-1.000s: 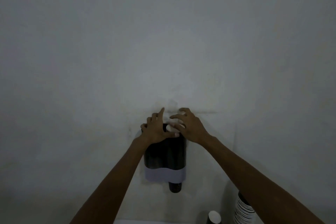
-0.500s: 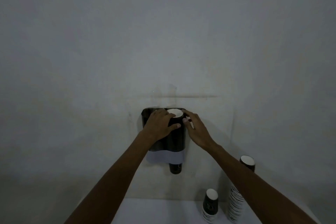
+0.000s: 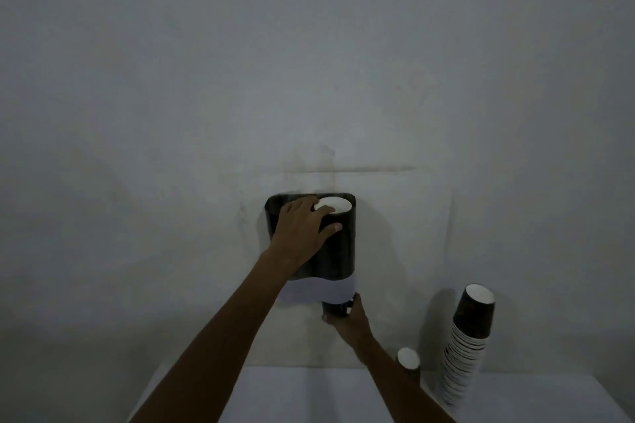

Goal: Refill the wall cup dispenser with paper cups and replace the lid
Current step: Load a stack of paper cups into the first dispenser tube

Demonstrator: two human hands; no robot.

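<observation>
Under the dispenser (image 3: 338, 251), right hand (image 3: 347, 318) gripping cup (image 3: 335, 306).

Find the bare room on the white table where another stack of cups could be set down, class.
Free: the white table between the left forearm and the right forearm, and the strip right of the tall cup stack. Crowded: the back right, where the short cup stack and the tall stack stand close together by the wall.

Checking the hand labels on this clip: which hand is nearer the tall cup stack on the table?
Right. The right hand is at the cup under the dispenser, left of the tall cup stack. The left hand rests higher, on the dispenser's top.
</observation>
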